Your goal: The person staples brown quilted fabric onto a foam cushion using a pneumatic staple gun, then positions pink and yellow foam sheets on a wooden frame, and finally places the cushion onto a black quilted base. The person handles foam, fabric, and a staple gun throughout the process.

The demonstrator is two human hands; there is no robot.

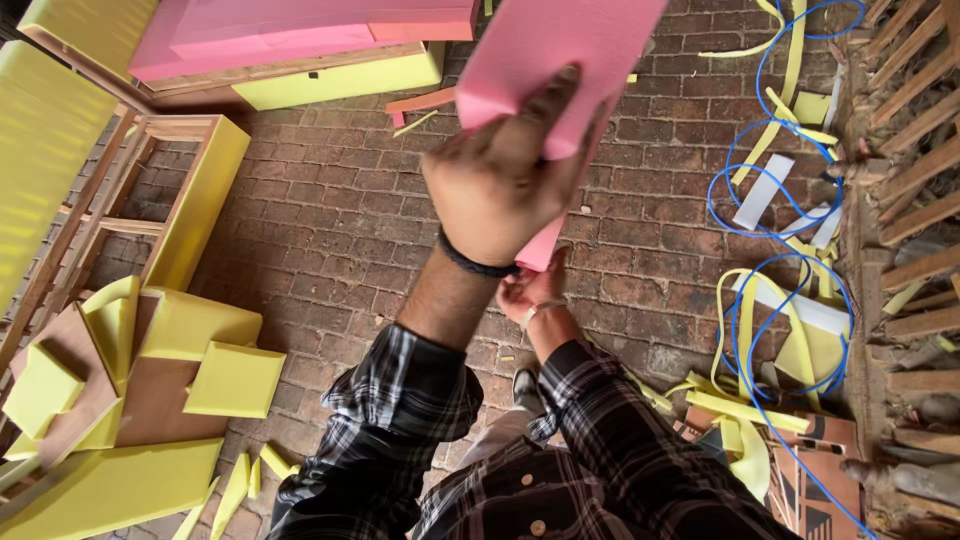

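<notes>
My left hand (500,180), with a black band on its wrist, is raised close to the camera and grips a pink foam sheet (550,50) near its upper part. My right hand (530,295) is lower down, closed on the sheet's bottom end (542,248), which pokes out below the left wrist. The sheet hangs upright over the brick floor (340,220). Both arms wear plaid sleeves. The left hand hides the sheet's middle.
Yellow foam offcuts and brown boards (150,380) lie at the left. A wooden frame with yellow foam (190,200) and pink foam slabs (300,30) sit at the top left. At the right are a blue cable (760,330), yellow strips (745,410) and wooden slats (910,200).
</notes>
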